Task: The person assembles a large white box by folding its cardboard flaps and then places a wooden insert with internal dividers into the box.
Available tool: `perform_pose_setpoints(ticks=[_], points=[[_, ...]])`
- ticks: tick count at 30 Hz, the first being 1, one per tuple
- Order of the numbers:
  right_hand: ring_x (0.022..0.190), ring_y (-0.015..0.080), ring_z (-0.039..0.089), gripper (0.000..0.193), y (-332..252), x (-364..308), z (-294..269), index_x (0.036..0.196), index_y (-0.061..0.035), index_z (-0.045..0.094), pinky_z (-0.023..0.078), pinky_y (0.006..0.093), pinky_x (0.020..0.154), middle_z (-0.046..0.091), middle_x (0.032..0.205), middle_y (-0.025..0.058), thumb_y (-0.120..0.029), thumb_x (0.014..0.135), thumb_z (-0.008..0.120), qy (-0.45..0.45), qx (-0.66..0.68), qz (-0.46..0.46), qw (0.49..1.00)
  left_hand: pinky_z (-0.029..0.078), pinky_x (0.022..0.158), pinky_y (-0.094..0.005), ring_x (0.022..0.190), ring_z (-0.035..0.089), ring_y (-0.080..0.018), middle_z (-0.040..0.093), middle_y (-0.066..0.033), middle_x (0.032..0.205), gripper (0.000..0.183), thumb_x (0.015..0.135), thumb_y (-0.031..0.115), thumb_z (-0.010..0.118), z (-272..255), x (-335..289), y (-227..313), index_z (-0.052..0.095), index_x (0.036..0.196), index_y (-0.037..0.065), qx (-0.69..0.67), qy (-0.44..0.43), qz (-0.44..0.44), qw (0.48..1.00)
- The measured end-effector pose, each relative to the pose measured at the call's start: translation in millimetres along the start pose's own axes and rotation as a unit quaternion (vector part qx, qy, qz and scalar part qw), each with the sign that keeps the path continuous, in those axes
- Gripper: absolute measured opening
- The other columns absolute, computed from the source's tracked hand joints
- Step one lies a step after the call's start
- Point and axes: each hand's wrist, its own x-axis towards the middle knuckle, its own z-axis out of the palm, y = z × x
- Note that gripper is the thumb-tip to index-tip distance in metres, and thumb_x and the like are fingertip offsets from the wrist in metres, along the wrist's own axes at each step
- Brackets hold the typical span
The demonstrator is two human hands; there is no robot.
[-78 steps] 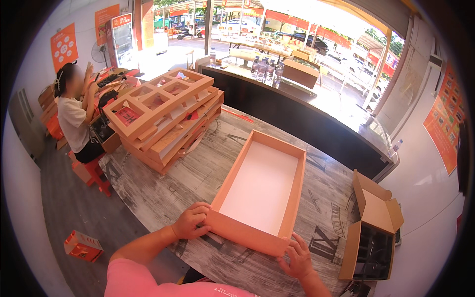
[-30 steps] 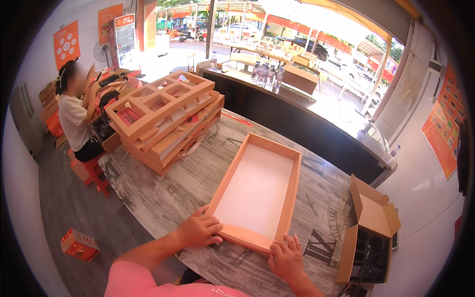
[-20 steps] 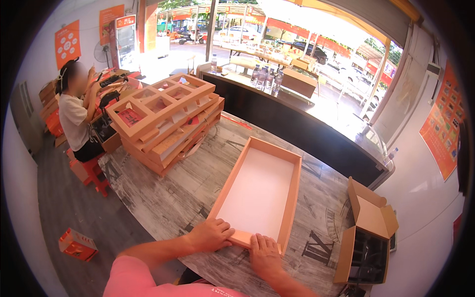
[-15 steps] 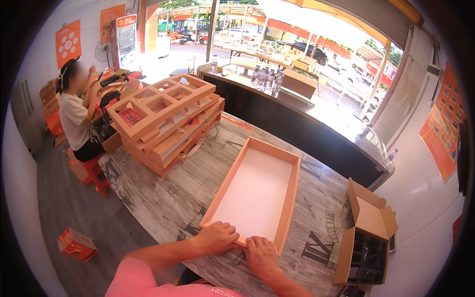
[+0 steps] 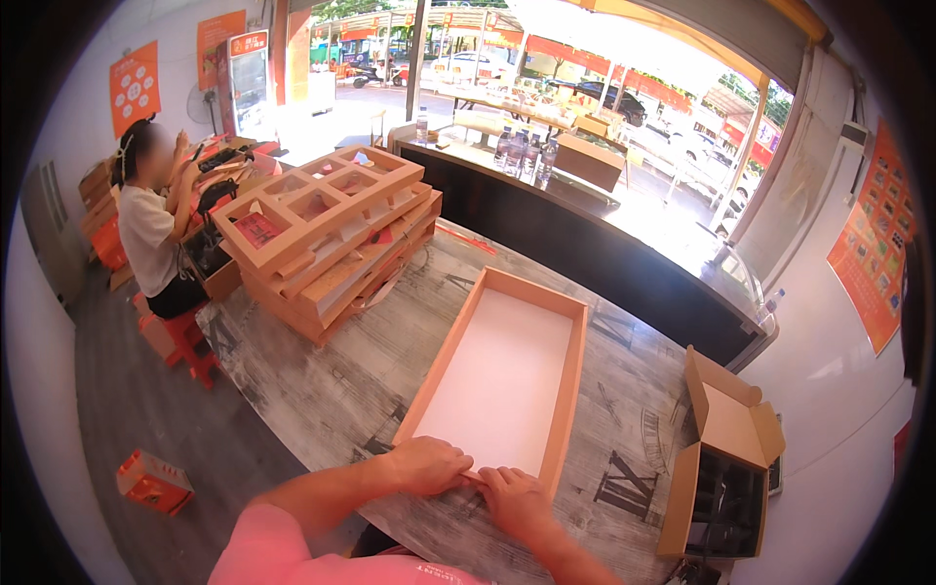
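Observation:
A long, shallow cardboard tray [image 5: 507,380] with brown walls and a white inner floor lies on the grey wood-patterned table in front of me. Both hands are at its near short wall. My left hand [image 5: 431,466] has its fingers curled over the left part of that edge. Beside it, almost touching, my right hand [image 5: 514,497] grips the same wall with bent fingers. The edge under my fingers is partly hidden by them.
Stacked brown cardboard trays with compartment inserts [image 5: 327,234] stand at the table's far left. An open cardboard box [image 5: 721,478] holding dark items lies at the right. A person [image 5: 151,214] sits beyond the stack. Several bottles [image 5: 524,154] stand on a counter ahead.
My hands stay on the tray's near wall with only slight finger movement. The tray looks almost unmoved.

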Motion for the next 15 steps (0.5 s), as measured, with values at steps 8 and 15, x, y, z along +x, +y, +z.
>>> perform_pose_setpoints(ticks=[8,15], points=[[0.086,0.0321,0.069,0.014,7,2,-8,0.103,-0.0117,0.063,0.054,0.0475,0.076,0.067,0.088,0.0089,-0.023,0.097,0.067,-0.027,0.041,0.003,0.999,0.053,0.093,-0.0465,0.099,0.069,-0.0319,0.072,-0.0108,0.1,0.035,0.095,0.038,0.073,-3,-17,-12,0.068,0.113,0.008,0.005,0.09,0.052,0.995],[0.097,0.0288,0.068,0.015,25,-10,-17,0.107,-0.0143,0.068,0.05,0.0463,0.093,0.071,0.095,0.0043,-0.02,0.094,0.07,-0.03,0.006,-0.017,0.999,0.047,0.113,-0.0499,0.108,0.068,-0.0306,0.073,-0.0087,0.108,0.047,0.089,0.039,0.081,-4,-43,-17,0.068,0.122,0.009,-0.019,0.097,0.088,0.991]])
